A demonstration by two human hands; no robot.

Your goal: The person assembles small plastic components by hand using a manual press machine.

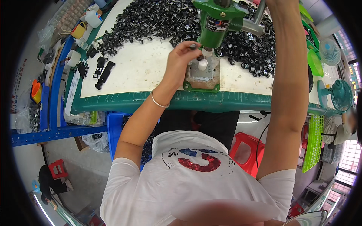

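Observation:
My left hand (180, 57) is at the front of a green hand press (213, 28), thumb and fingers pinched on a small black toy wheel (193, 46). Just beside the fingertips, a white round post (203, 64) stands on the press's metal base plate (206, 77), below the ram. My right arm reaches up past the press. Only the lower part of my right hand (278, 3) shows at the top edge, by the upper end of the metal lever (260, 13); its fingers are out of the picture.
Heaps of black wheels, many on thin axles (151, 22), cover the back of the table. Loose wheels (245, 49) lie right of the press. Black chassis parts (103, 73) lie at left. A blue bin (115, 130) sits below the table's green edge; a red stool (245, 148) stands at right.

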